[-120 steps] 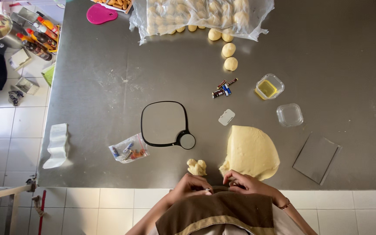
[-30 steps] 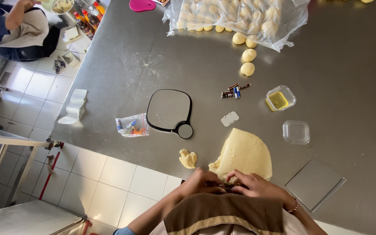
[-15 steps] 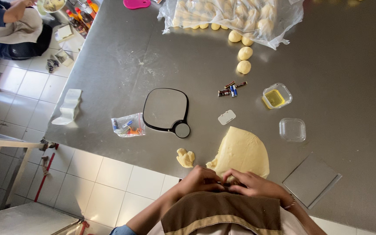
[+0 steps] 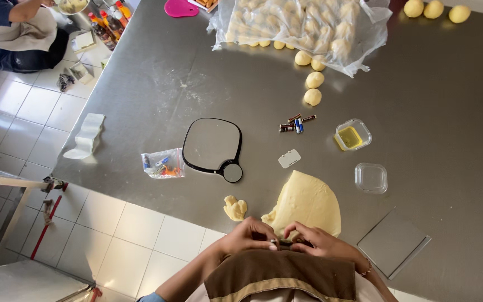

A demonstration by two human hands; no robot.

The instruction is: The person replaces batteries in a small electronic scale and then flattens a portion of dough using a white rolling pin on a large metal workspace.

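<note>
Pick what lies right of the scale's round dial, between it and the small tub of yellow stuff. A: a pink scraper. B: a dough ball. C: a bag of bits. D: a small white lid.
D: a small white lid lies on the table right of the scale, short of the tub.

Left hand (image 4: 248, 234) and right hand (image 4: 315, 240) meet at the body's front, fingertips almost touching. Fingers curled, pinching inward. Both forearms bent, elbows out.

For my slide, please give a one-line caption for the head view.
Both hands, left hand and right hand, meet beside a dough slab on a steel table.
</note>
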